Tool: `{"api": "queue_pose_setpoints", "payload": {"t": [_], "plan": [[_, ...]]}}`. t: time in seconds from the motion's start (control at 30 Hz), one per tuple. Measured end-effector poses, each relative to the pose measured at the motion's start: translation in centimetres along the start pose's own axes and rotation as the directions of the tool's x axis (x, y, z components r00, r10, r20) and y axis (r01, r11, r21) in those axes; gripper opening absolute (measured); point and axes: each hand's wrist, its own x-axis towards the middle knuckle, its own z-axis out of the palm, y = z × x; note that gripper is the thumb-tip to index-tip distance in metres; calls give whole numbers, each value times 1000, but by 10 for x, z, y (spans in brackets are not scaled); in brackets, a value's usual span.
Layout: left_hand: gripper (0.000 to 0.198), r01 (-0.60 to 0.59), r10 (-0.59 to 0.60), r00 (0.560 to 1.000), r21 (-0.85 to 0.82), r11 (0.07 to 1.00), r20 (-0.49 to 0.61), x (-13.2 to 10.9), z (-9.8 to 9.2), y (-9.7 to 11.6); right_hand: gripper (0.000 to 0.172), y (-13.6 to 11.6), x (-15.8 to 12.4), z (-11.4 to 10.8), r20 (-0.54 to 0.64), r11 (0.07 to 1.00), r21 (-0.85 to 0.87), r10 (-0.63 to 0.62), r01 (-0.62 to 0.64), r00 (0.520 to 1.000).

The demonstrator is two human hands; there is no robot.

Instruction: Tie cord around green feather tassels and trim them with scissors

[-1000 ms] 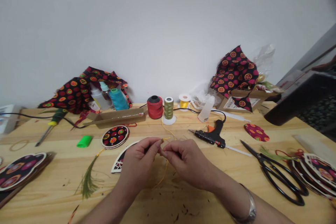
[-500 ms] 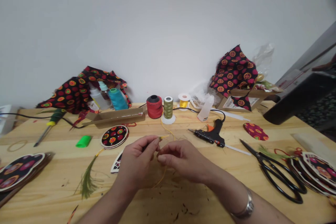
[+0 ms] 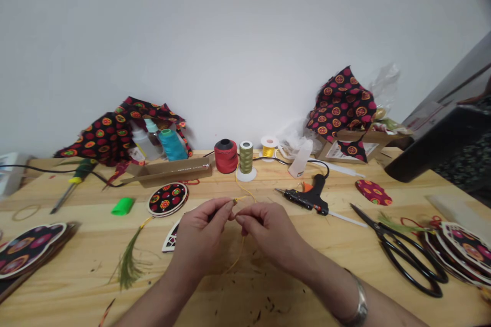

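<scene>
My left hand (image 3: 205, 232) pinches something by a yellow cord (image 3: 245, 197), thumb against forefinger; a small dark olive bit shows at its fingertips. Close beside it, my right hand (image 3: 268, 230) is closed, thumb and forefinger pressed together near the left fingertips; what they hold is too small to make out. More of the cord loops below the hands. Partly behind my left hand lies a white-edged fabric piece (image 3: 171, 236). To the left are a round patterned ornament (image 3: 168, 199) and its olive tassel (image 3: 132, 260).
Behind the hands stand a red thread cone (image 3: 225, 157), an olive spool (image 3: 246, 158) and a yellow spool (image 3: 268, 149). A glue gun (image 3: 310, 196) and black scissors (image 3: 406, 255) lie to the right. Leftward are a green cap-like piece (image 3: 122, 206) and a screwdriver (image 3: 72, 184).
My right hand has shifted slightly, its thumb and forefinger now pressed together nearer the left fingertips. My left hand stays almost where it was.
</scene>
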Motion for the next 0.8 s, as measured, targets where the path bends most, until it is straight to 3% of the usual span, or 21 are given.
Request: {"api": "queue_pose_setpoints", "payload": {"t": [0.07, 0.17, 0.27, 0.33, 0.4, 0.47, 0.63, 0.7, 0.8], "plan": [[16, -13, 13, 1000, 32, 999, -3, -1, 0, 0, 21, 3, -3, 1, -92, 937, -301, -216, 179, 972], [17, -15, 14, 1000, 96, 995, 9, -1, 0, 2, 20, 7, -7, -1, -51, 687, -642, -481, 340, 875], [17, -19, 10, 998, 130, 991, 68, 0, 0, 4, 20, 7, -8, -9, 116, 500, -727, -586, 470, 802], [17, -38, 19, 987, 115, 993, 163, 0, 2, 5, 22, 5, -6, -15, 190, 469, -707, -595, 529, 781], [19, -48, 21, 964, 94, 994, 265, 0, 3, 5, 23, 5, -3, -22, 191, 523, -655, -585, 546, 788], [20, -10, -10, 942, 58, 998, 334, -1, 4, 3, 22, 6, 0, -27, 139, 643, -551, -557, 532, 819], [24, 290, -145, 838, -204, 935, 526, -3, 5, -4, 13, 5, 9, -31, 1, 933, -100, -347, 346, 938], [25, 406, -163, 796, -315, 858, 582, -4, 5, -5, 8, 4, 12, -29, -23, 971, 99, -218, 219, 976], [23, 496, -178, 784, -427, 756, 594, -5, 4, -2, 2, 4, 15, -25, -25, 937, 338, -83, 86, 996]]}}
